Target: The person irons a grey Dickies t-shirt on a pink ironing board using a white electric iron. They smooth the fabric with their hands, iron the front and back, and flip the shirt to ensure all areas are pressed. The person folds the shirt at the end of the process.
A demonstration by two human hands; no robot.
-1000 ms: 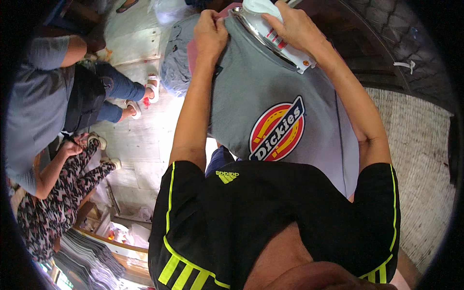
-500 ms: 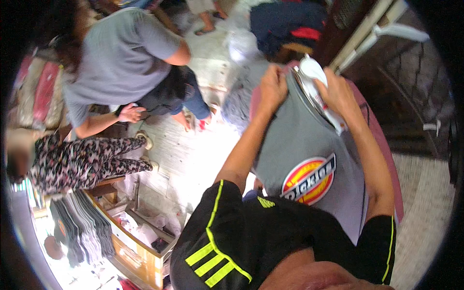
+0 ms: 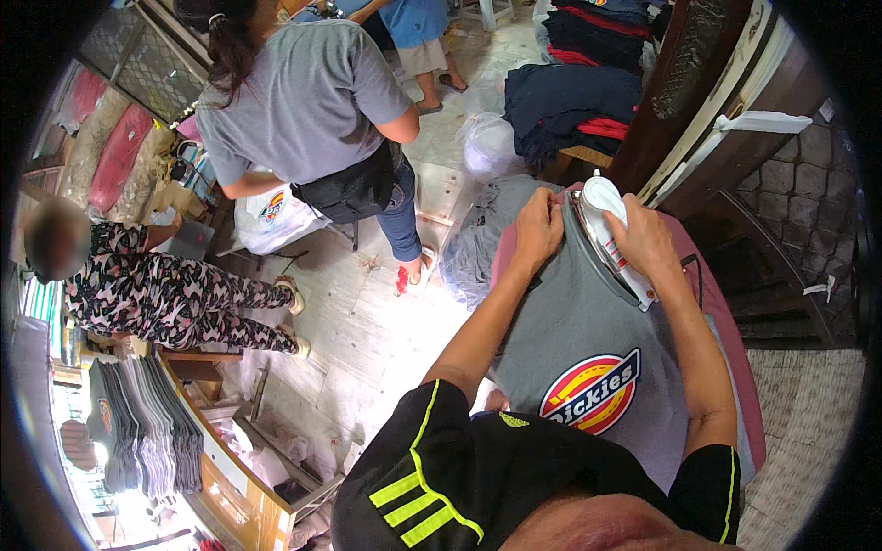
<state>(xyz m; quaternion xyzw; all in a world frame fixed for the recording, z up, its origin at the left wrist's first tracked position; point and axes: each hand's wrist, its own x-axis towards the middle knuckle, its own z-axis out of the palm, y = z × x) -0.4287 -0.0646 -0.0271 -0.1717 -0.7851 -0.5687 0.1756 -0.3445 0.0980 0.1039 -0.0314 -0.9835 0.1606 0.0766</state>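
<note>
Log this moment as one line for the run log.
right hand: grips white iron | left hand: pinches grey T-shirt | shirt flat on pink ironing board

Black short-sleeved shirt [image 3: 514, 477], smooth sporty fabric. Three slanted neon-yellow stripes low on the left shoulder, near the frame's lower edge. Thin neon-yellow piping along the left sleeve [image 3: 432, 413] seam, from the cuff back over the shoulder. Small yellow triangular mark at the chest, just under the collar. Right sleeve [image 3: 703, 482] black too, with one narrow yellow line running down to its hem. Both forearms bare below the sleeves. Left hand [image 3: 537, 230] and right hand [image 3: 643, 241] bare, no gloves, rings or watch seen.
</note>
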